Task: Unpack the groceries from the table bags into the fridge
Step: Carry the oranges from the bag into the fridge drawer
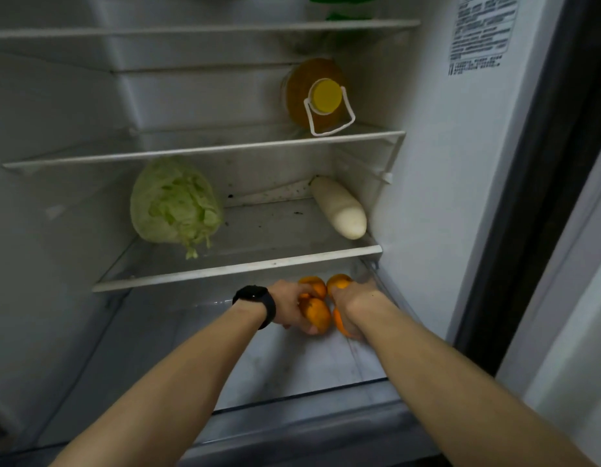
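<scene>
Oranges (315, 313) lay clutched low in the fridge (427, 197), toward its right wall. Left hand (289, 308) and right hand (354, 303) each gripped some, abreast.

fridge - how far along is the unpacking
Done: a cabbage and a white radish lie on the lower shelf, and an oil bottle stands on the shelf above. In hand: the left hand and right hand both hold oranges in the bottom compartment, not yet let go. Left: the table bags are out of view, so what remains cannot be told.
</scene>
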Available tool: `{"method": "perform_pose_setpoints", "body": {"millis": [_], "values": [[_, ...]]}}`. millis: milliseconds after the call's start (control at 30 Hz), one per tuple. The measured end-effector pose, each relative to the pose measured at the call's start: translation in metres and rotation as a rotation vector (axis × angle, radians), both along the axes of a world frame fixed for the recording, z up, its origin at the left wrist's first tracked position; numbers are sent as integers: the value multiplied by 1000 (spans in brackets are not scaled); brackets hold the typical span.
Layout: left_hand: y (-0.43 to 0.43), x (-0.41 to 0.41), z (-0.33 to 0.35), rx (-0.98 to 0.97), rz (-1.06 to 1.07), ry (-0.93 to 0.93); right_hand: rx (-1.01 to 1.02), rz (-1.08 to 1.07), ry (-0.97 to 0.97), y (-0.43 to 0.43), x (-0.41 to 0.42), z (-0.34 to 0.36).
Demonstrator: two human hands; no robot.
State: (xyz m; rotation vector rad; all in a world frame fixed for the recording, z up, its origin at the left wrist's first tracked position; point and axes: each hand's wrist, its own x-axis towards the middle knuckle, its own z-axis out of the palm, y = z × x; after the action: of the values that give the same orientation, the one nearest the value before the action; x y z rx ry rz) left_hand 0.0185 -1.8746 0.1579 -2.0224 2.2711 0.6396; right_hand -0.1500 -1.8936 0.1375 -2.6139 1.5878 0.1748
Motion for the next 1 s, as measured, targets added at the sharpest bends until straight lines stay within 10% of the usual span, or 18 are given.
{"method": "perform_pose_setpoints", "body": {"millis": [533,1000], "values": [[28,-3,27,-6,34,-309,33,-95,106,32,-1,63],[345,86,63,-768,434,-179,-409,393,-914,254,41,79]]}}
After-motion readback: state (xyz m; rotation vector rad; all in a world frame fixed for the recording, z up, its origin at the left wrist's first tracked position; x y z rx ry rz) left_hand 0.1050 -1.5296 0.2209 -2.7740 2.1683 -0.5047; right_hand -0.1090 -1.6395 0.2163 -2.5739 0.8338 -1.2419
